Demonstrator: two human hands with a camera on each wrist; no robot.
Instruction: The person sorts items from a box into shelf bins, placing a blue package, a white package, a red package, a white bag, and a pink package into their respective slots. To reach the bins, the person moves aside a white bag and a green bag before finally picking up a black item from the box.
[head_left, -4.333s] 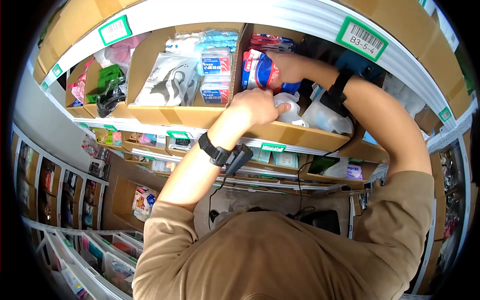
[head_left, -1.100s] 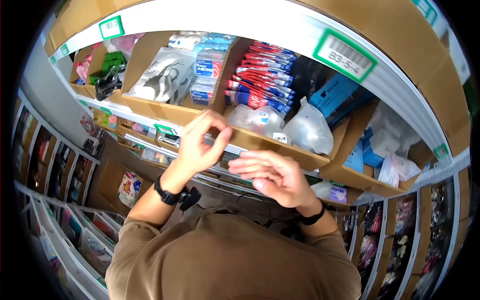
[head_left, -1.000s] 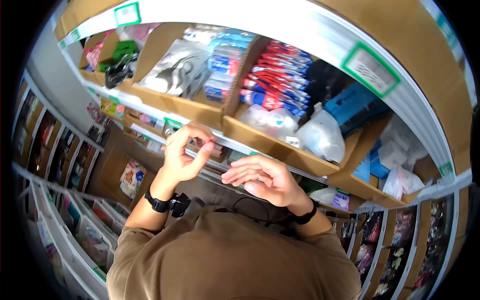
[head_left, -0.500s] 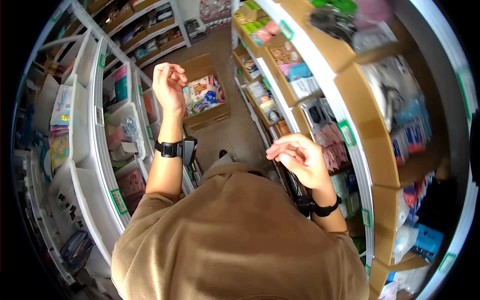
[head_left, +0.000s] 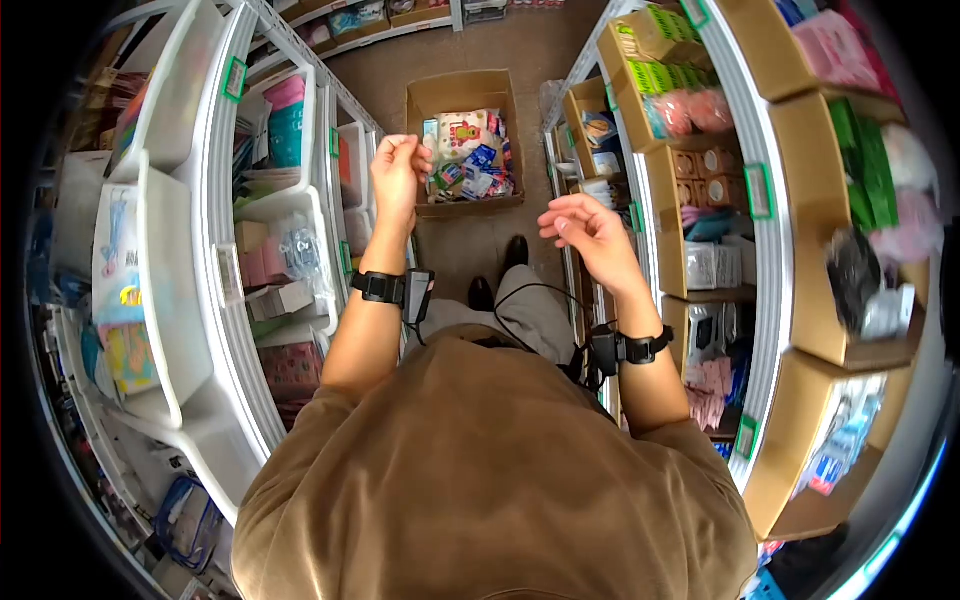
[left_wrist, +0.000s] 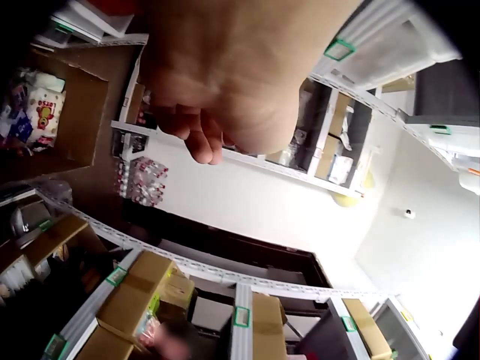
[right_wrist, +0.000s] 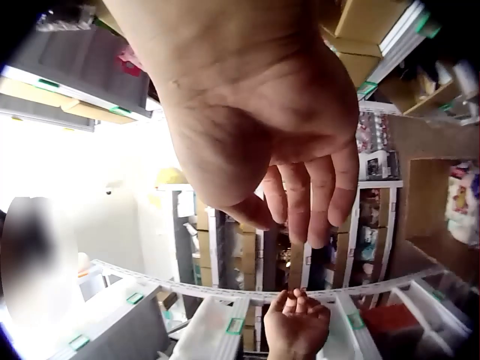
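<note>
In the head view my left hand (head_left: 398, 182) is raised over the aisle with nothing in it, fingers loosely bent. Opposite it, my right hand (head_left: 592, 238) hangs in the air near the right-hand shelves, also holding nothing. Its relaxed fingers (right_wrist: 298, 199) show plainly in the right wrist view. Ahead on the floor, between and beyond the hands, stands a cardboard box (head_left: 420, 205) that holds several packets. Among them are a white printed pack (head_left: 462, 138) and blue packets (head_left: 482, 158).
White plastic bins (head_left: 310, 270) line the left shelving. Cardboard bins (head_left: 815, 270) of wrapped goods line the right shelving, close to my right arm. The floor (head_left: 460, 245) runs between them, with my shoes (head_left: 482, 292) on it. A cable (head_left: 530, 288) hangs at my waist.
At first the right hand held a blue-and-red packet in a shelf bin while the left hand rested at its edge. Both hands then drew back, and the view swung left to the aisle and floor box.
</note>
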